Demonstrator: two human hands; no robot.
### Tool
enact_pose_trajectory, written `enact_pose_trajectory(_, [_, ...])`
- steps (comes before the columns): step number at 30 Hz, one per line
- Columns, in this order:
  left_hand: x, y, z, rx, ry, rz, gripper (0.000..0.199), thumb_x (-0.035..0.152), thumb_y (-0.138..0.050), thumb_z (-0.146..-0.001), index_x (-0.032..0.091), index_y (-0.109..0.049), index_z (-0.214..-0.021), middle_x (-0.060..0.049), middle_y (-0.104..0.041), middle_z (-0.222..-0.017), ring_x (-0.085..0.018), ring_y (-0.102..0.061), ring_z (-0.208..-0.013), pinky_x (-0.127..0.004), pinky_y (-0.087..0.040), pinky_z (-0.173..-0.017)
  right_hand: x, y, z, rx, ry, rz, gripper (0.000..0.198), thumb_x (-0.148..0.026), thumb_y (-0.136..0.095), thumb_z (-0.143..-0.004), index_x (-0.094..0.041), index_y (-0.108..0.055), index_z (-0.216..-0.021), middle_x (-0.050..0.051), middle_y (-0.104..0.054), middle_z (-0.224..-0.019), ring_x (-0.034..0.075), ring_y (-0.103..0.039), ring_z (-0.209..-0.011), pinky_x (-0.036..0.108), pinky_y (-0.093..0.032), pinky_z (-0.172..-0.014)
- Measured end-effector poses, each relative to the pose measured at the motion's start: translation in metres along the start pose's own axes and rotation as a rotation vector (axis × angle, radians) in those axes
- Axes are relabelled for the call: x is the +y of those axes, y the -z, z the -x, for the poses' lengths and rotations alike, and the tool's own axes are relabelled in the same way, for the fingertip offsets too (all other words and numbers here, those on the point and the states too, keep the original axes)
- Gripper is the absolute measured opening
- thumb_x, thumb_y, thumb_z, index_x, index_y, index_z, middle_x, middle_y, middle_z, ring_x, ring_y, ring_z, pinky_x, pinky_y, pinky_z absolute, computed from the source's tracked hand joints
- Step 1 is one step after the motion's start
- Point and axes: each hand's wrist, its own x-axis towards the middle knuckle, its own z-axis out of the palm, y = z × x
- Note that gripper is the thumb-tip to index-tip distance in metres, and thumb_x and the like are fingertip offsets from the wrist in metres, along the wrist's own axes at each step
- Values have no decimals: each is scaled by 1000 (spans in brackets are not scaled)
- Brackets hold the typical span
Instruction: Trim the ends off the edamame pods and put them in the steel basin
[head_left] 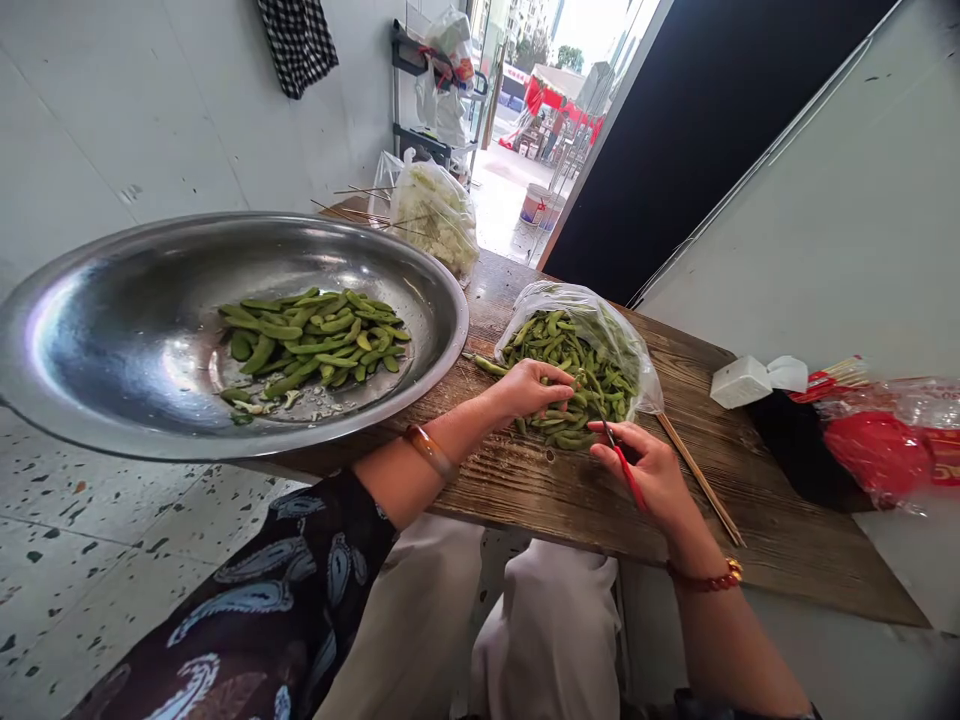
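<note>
My left hand (pixel 534 388) is closed in a pinch at the front of the pile, and an edamame pod seems to be between its fingertips. Red-handled scissors (pixel 627 472) are gripped in my right hand (pixel 651 470), their dark blades pointing up toward the left fingertips. Behind both hands, a clear plastic bag (pixel 641 350) lies with its mouth toward me, full of green edamame pods (pixel 553 335), some spilling onto the wooden table (pixel 510 470). To the left, a wide steel basin (pixel 150 300) holds more edamame pods (pixel 322 335) and a few pale trimmings.
A bag of pale vegetables (pixel 431 215) with thin skewers stands behind the basin. Wooden sticks (pixel 701 480) lie right of my right hand. Farther right are a white tissue pack (pixel 741 382) and a red plastic-wrapped package (pixel 877 450). A doorway opens beyond the table.
</note>
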Motion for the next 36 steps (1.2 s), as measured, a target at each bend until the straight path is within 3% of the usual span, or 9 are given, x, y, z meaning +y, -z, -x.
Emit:
enact_pose_trajectory(16, [3,-1,5,-77,24,-34,27,26,-76,-65,10,-73,-86,-2,-66,-56,-6,-45,-40,-17,-32,-39,-4,1,-12,-101,55,0,35,-46,-60,-84,-19,-70,-104,6,-67,-90,20,-60,-80,32,-47,-73])
enact_pose_trajectory(22, [7,4,6,-215,-25,-178,27,33,-71,-67,10,-74,-79,-1,-63,-57,-5,-41,-40,-18,-28,-39,-6,1,-25,-115,109,15,32,-47,-59,-85,-18,-69,-92,4,-63,-82,17,-56,-74,29,-44,-67])
enact_pose_trajectory(26, [7,6,4,-172,-32,-218,25,33,-69,-69,10,-74,-76,-1,-61,-55,-5,-40,-41,-19,-27,-39,-2,-2,-35,-135,126,10,33,-48,-61,-83,-18,-69,-95,3,-63,-84,17,-56,-75,29,-44,-69])
enact_pose_trajectory(32, [7,5,2,-110,4,-219,21,30,-67,-69,10,-71,-69,1,-57,-49,-5,-41,-39,-18,-29,-39,8,-15,-44,-119,188,10,33,-49,-59,-84,-17,-69,-80,2,-60,-72,15,-53,-66,27,-41,-61])
enact_pose_trajectory(36, [7,6,0,-53,35,-201,20,29,-65,-70,9,-69,-69,2,-56,-49,-5,-41,-38,-18,-29,-38,10,-17,-57,-115,217,-13,34,-49,-59,-84,-17,-70,-83,3,-63,-73,16,-54,-66,27,-42,-62])
